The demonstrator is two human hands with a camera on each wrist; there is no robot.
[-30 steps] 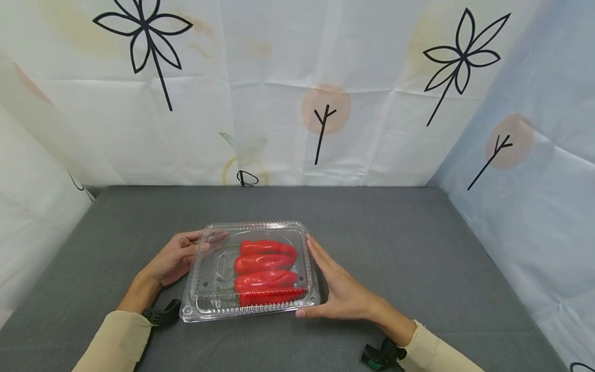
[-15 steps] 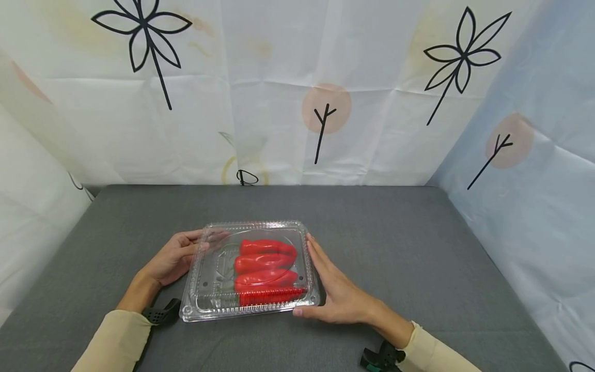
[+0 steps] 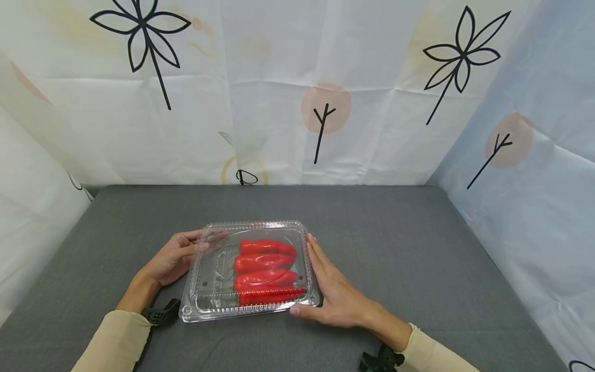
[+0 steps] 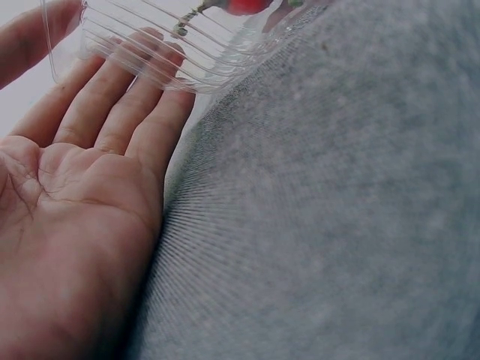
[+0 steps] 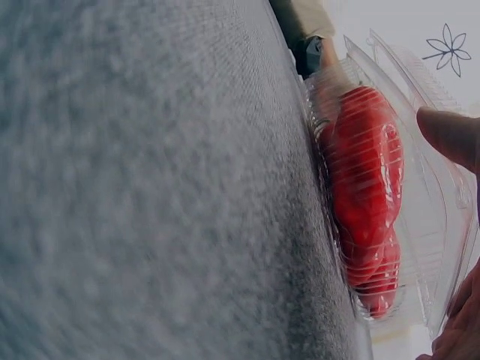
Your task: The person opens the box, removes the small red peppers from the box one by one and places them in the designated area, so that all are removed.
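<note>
A clear plastic clamshell container rests on the grey cloth with its lid over several red peppers. The peppers' green stems point left inside. My left hand holds the container's left edge, thumb at the rim and fingers partly visible through the plastic. In the left wrist view, its fingers reach to the ribbed side wall. My right hand holds the right end, thumb at the front corner and fingers along the right side. The right wrist view shows that thumb beside the lid rim, with red peppers behind the ribbed wall.
Grey cloth covers the table around the container. A white printed fabric backdrop rises behind the table's far edge, with more fabric on both sides. Dark bands circle both wrists over pale sleeves.
My right thumb has slid slightly left along the container's front corner, and the right wrist has shifted a little left. The left hand and the container look unmoved.
</note>
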